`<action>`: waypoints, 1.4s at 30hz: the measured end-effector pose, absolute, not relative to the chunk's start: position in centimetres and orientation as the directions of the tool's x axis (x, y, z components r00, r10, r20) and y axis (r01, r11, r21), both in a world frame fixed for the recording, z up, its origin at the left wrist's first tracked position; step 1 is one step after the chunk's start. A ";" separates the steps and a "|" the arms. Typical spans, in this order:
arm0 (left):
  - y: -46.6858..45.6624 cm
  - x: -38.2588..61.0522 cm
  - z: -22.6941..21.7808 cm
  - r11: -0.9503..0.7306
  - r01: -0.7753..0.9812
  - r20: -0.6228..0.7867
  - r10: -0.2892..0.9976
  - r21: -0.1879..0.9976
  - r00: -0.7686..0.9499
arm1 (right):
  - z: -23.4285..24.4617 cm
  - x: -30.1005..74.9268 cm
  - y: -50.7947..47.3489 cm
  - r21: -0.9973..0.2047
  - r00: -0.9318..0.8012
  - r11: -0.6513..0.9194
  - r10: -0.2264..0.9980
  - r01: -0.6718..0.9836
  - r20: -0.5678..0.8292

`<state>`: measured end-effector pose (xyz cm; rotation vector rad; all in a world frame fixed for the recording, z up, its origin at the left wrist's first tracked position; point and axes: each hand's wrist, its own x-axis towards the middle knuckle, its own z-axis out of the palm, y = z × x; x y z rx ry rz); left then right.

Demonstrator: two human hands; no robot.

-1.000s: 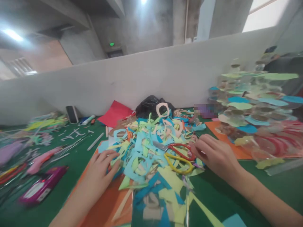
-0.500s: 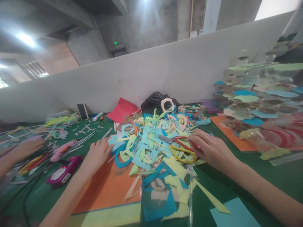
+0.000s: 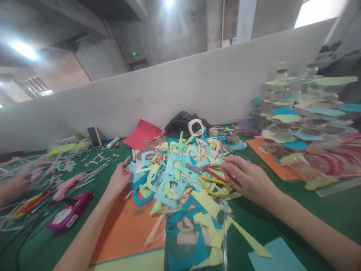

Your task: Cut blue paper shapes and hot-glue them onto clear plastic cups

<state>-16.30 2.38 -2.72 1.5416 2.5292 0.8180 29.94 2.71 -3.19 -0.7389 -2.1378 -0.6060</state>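
Note:
A heap of blue, green and cream paper scraps [image 3: 175, 169] lies on the green table [image 3: 310, 214]. Scissors [image 3: 214, 182] with one red and one yellow handle loop rest on the heap. My right hand [image 3: 248, 178] lies beside the handles with curled fingers touching the red loop. My left hand [image 3: 120, 178] sits at the heap's left edge, its fingers bent round the edge of the scraps. An orange sheet [image 3: 124, 229] lies under my left forearm.
A clear container [image 3: 194, 241] with scraps stands at the front. Clear jars topped with paper discs [image 3: 296, 124] stand right. A magenta device [image 3: 69, 214], a pink glue gun [image 3: 66, 186], a phone [image 3: 93, 136], red paper [image 3: 142, 133] and a black bag [image 3: 180, 124] lie around. Another person's hand [image 3: 12, 186] is far left.
My left hand has slid up and left along the heap's edge, off the scraps in front. My right hand stays by the scissors handles. The view has shifted a little.

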 end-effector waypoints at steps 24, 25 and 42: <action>2.7 -18.5 -4.2 0.352 0.821 0.281 0.817 0.450 -0.504 | -2.8 29.6 3.0 0.225 -0.599 0.728 0.304 0.648 0.741; 2.6 -18.5 -4.1 0.342 0.829 0.297 0.817 0.442 -0.495 | -2.8 29.7 3.0 0.220 -0.599 0.729 0.309 0.648 0.739; 1.2 -18.3 -2.3 0.264 0.867 0.533 0.701 0.422 -0.473 | -2.8 30.0 3.0 0.144 -0.588 0.734 0.393 0.664 0.707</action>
